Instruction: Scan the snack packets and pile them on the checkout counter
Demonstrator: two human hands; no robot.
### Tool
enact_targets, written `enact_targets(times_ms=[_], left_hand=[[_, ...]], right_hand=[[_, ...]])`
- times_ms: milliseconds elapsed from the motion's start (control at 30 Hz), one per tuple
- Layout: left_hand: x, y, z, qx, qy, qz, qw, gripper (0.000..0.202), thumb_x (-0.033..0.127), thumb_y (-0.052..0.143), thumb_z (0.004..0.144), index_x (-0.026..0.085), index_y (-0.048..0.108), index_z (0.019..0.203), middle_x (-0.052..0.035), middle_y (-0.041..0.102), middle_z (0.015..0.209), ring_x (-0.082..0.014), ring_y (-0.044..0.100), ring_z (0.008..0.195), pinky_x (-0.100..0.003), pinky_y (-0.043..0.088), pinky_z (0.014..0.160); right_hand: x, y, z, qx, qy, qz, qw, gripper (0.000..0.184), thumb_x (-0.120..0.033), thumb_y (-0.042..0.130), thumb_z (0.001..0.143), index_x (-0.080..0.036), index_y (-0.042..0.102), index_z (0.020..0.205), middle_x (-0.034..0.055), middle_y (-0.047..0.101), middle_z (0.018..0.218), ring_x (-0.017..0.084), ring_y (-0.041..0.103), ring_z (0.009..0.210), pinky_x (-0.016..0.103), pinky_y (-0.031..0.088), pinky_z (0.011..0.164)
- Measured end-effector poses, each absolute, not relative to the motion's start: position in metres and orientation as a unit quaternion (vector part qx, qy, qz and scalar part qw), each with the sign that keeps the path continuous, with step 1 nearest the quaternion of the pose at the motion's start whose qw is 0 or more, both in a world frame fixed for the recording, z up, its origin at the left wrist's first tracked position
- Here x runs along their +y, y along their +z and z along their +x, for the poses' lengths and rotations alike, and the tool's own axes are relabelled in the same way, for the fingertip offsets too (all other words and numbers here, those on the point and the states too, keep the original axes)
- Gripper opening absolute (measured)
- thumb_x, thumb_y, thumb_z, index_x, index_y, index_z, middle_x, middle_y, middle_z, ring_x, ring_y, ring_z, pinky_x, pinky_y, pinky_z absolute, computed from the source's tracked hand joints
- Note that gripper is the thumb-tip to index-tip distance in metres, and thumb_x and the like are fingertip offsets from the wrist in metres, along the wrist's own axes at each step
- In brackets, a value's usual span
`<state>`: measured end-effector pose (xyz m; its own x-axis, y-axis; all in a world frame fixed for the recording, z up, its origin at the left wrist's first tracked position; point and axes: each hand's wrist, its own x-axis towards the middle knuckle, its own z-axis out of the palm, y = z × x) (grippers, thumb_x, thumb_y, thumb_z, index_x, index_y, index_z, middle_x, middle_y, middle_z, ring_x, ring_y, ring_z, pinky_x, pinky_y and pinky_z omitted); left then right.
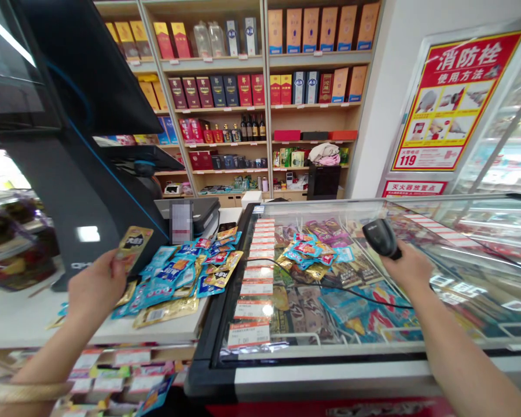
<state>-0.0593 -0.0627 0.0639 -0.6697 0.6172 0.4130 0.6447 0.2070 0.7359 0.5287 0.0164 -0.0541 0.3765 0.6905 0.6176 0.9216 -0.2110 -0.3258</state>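
My left hand [98, 285] pinches a gold snack packet [134, 246] by its lower edge, held up in front of the dark checkout terminal [99, 168]. Below and right of that hand, a heap of blue and gold snack packets [169, 275] is spread over the white counter [21, 315]. My right hand [410, 266] is wrapped round the handle of a black barcode scanner [380, 237], above the freezer's glass top. A smaller pile of similar packets [315, 255] lies on the glass, left of the scanner. The scanner's cable [351, 291] trails leftward across the glass.
The glass-topped freezer [252, 376] fills the middle and right, with frozen goods under the glass. Price labels [254, 286] line its left side. Jars [13, 243] stand at the far left. Behind are shelves of boxed bottles [217, 92] and a red wall poster [458, 104].
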Motion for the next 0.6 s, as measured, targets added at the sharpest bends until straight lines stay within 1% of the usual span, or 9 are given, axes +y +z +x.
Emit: enact_targets(times_ms=[67,100,167,200,300,400,467,500,600], left_hand=[[-0.060,0.070,-0.044,-0.747,-0.560,-0.359,-0.005,0.011,0.012,0.054,0.077,0.020,0.061,0.078,0.0028,0.047,0.060,-0.0156,0.041,0.059,-0.024,0.030,0.063],[-0.057,0.072,-0.036,-0.720,-0.607,-0.333,-0.052,0.013,0.010,0.051,0.078,0.019,0.060,0.080,0.0022,0.052,0.063,-0.0150,0.046,0.061,-0.024,0.035,0.063],[-0.049,0.072,-0.019,-0.629,-0.692,-0.280,-0.216,0.017,0.006,0.046,0.078,0.017,0.058,0.082,0.0012,0.053,0.065,-0.0127,0.047,0.057,-0.022,0.040,0.057],[-0.045,0.071,-0.010,-0.583,-0.709,-0.260,-0.300,0.018,0.004,0.044,0.078,0.016,0.057,0.083,0.0014,0.051,0.063,-0.0110,0.044,0.052,-0.020,0.039,0.051],[-0.036,0.066,0.017,-0.477,-0.682,-0.233,-0.503,0.022,0.004,0.038,0.080,0.011,0.057,0.085,0.0024,0.042,0.059,-0.0072,0.030,0.043,-0.016,0.029,0.039],[-0.031,0.058,0.046,-0.386,-0.629,-0.215,-0.640,0.027,0.019,0.036,0.087,0.008,0.059,0.097,0.0010,0.041,0.063,-0.0080,0.032,0.044,-0.019,0.033,0.037],[-0.027,0.052,0.066,-0.339,-0.601,-0.205,-0.695,0.038,0.033,0.042,0.088,0.006,0.058,0.110,-0.0003,0.043,0.067,-0.0093,0.037,0.047,-0.021,0.036,0.038],[-0.024,0.048,0.075,-0.319,-0.590,-0.200,-0.715,0.044,0.036,0.044,0.088,0.005,0.056,0.116,-0.0013,0.045,0.069,-0.0097,0.039,0.049,-0.021,0.038,0.039],[-0.013,0.037,0.104,-0.284,-0.571,-0.188,-0.747,0.043,0.033,0.044,0.090,0.007,0.054,0.123,-0.0053,0.052,0.077,-0.0115,0.048,0.056,-0.024,0.047,0.047]], right_hand=[[0.017,-0.055,0.528,-0.534,-0.179,-0.749,0.351,0.043,-0.048,0.059,0.072,-0.019,0.072,0.101,0.0104,0.069,0.077,0.025,0.060,0.067,0.028,0.029,0.054],[0.017,-0.055,0.527,-0.535,-0.178,-0.745,0.356,0.043,-0.048,0.059,0.071,-0.019,0.072,0.100,0.0100,0.068,0.075,0.025,0.060,0.065,0.028,0.029,0.054],[0.018,-0.056,0.522,-0.542,-0.177,-0.736,0.365,0.043,-0.048,0.059,0.071,-0.019,0.072,0.099,0.0097,0.068,0.072,0.025,0.060,0.064,0.028,0.030,0.055],[0.018,-0.056,0.520,-0.547,-0.176,-0.730,0.369,0.042,-0.047,0.058,0.070,-0.019,0.072,0.098,0.0098,0.068,0.072,0.026,0.060,0.064,0.028,0.031,0.055],[0.018,-0.057,0.509,-0.571,-0.191,-0.693,0.397,0.040,-0.044,0.057,0.070,-0.018,0.071,0.098,0.0105,0.070,0.076,0.027,0.062,0.069,0.029,0.035,0.056],[0.017,-0.056,0.499,-0.615,-0.193,-0.638,0.422,0.038,-0.040,0.055,0.072,-0.017,0.071,0.098,0.0108,0.071,0.079,0.026,0.065,0.073,0.028,0.040,0.059],[0.016,-0.055,0.492,-0.648,-0.189,-0.599,0.429,0.037,-0.040,0.055,0.073,-0.017,0.071,0.097,0.0108,0.071,0.079,0.025,0.066,0.074,0.028,0.043,0.061],[0.015,-0.054,0.488,-0.663,-0.184,-0.581,0.434,0.036,-0.040,0.055,0.074,-0.017,0.071,0.096,0.0108,0.072,0.080,0.025,0.066,0.075,0.029,0.044,0.062],[0.010,-0.049,0.478,-0.713,-0.146,-0.520,0.446,0.032,-0.036,0.057,0.076,-0.017,0.070,0.098,0.0109,0.072,0.085,0.024,0.067,0.077,0.029,0.048,0.067]])
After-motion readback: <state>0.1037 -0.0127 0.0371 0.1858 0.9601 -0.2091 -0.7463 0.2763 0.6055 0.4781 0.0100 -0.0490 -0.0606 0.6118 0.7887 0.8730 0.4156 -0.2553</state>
